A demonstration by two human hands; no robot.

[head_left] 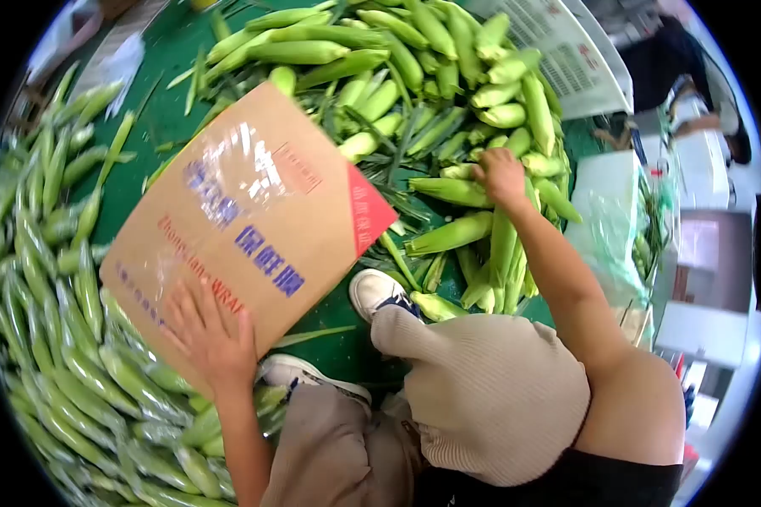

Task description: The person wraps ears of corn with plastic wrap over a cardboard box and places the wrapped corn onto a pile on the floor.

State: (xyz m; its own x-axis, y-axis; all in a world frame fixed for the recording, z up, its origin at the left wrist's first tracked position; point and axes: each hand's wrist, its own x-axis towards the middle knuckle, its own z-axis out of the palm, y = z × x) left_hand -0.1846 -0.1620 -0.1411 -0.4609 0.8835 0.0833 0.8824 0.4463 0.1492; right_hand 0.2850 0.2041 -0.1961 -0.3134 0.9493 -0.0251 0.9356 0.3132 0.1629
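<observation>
My left hand (207, 338) lies flat with spread fingers on the lower part of a brown cardboard box (228, 203) printed in blue and red, with a red corner. My right hand (500, 177) reaches into the pile of green corn cobs (457, 190) in husks, its fingers bent around or against a cob among them; what exactly they hold is partly hidden. Loose husk leaves lie between the box and the pile.
Many plastic-wrapped cobs (68, 338) cover the left side. A white crate (566, 55) stands at the upper right, with a white foam box (604, 194) and green plastic bag below it. Another person's hand (621, 135) shows at the right. Green floor (165, 84) surrounds the pile.
</observation>
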